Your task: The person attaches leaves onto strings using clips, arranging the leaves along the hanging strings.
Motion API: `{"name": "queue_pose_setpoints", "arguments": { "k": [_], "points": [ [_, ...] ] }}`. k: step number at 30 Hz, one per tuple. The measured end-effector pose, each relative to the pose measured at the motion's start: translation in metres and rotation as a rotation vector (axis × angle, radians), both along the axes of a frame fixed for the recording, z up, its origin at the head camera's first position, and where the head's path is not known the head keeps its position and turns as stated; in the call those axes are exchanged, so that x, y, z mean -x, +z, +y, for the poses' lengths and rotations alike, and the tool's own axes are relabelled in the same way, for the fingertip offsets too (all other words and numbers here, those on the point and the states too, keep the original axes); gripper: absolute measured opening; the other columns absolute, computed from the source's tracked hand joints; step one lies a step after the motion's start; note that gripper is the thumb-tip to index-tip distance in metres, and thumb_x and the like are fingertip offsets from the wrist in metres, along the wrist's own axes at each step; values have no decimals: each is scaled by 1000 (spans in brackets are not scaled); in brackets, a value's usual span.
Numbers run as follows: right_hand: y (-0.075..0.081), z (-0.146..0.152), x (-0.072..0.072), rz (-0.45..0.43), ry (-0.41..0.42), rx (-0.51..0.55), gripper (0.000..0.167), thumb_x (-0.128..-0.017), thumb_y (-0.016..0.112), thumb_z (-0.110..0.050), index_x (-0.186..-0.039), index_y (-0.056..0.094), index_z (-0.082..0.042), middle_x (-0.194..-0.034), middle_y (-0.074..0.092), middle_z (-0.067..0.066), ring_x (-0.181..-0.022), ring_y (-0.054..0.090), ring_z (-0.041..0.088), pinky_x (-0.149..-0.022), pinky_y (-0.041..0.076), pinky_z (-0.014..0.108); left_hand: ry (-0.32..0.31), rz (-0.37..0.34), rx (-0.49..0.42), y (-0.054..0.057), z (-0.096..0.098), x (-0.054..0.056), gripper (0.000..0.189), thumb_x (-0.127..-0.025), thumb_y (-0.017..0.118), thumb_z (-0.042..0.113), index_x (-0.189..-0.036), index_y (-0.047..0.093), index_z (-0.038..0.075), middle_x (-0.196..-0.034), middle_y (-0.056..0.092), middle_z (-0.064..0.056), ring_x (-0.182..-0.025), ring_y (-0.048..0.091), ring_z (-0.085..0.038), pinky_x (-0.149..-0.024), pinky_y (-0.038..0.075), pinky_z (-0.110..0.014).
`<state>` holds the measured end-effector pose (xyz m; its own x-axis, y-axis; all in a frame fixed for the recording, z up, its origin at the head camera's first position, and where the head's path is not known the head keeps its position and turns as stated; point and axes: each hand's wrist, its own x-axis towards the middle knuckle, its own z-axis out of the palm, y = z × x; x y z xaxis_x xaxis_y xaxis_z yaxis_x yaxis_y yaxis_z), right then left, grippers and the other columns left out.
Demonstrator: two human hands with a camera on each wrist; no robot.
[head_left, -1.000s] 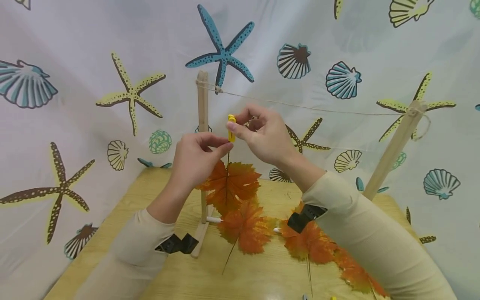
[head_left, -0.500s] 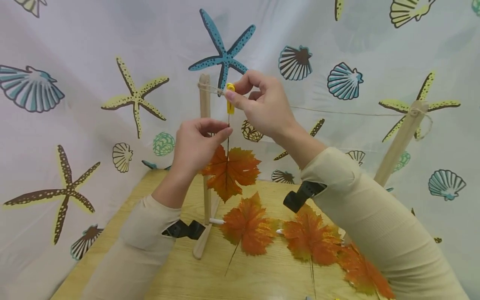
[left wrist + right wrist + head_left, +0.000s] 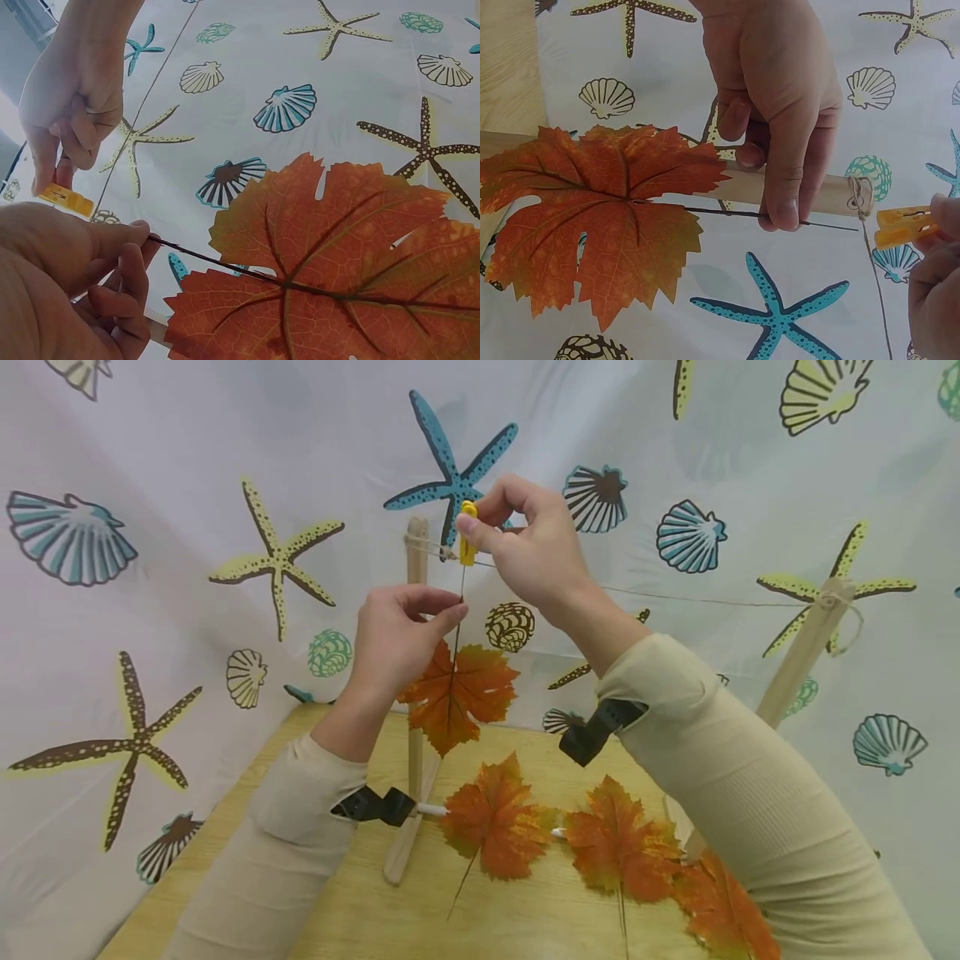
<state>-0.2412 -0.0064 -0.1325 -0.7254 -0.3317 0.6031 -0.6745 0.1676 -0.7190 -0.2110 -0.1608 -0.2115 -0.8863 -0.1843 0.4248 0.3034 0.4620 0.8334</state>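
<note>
My left hand [image 3: 401, 627] pinches the thin dark stem of an orange artificial maple leaf [image 3: 467, 693], which hangs below the fingers. The stem's bare end [image 3: 840, 226] sticks out past the fingertips toward the twine [image 3: 877, 285]. Just above, my right hand [image 3: 536, 547] pinches a yellow clothespin [image 3: 468, 539] between thumb and forefinger. In the right wrist view the clothespin's two prongs point at the twine, close to the stem's end. The twine runs from the left wooden post [image 3: 417, 556] behind my right hand.
The right wooden post [image 3: 806, 652] carries the twine's other end. More orange leaves [image 3: 495, 822] lie on the wooden table [image 3: 360, 902], one [image 3: 622, 843] in the middle and another [image 3: 723, 906] by my right sleeve. A white rod [image 3: 431, 809] shows between the post bases. A patterned curtain [image 3: 300, 427] hangs behind.
Both hands have risen, the right one carrying the clothespin up to the twine near the left post. The leaf has risen with my left hand, and the stem now shows between the hands.
</note>
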Motion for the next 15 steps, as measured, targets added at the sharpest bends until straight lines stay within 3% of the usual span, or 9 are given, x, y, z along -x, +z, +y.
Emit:
{"name": "queue_pose_setpoints", "arguments": {
  "k": [7, 15],
  "points": [
    [0, -2, 6, -33, -39, -44, 16, -97, 67, -19, -84, 60, -13, -86, 56, 0, -102, 52, 14, -89, 41, 34, 3, 17, 10, 6, 0, 2, 22, -93, 72, 27, -108, 78, 12, -104, 76, -7, -95, 59, -19, -80, 49, -32],
    [2, -4, 8, -81, -42, -60, 16, -96, 67, -20, -84, 60, -14, -89, 57, 1, -105, 52, 15, -96, 40, 40, 7, 33, 7, 13, 0, 1, 22, -94, 71, 27, -108, 78, 13, -104, 76, -6, -91, 59, -18, -75, 49, -31]
  ]
}}
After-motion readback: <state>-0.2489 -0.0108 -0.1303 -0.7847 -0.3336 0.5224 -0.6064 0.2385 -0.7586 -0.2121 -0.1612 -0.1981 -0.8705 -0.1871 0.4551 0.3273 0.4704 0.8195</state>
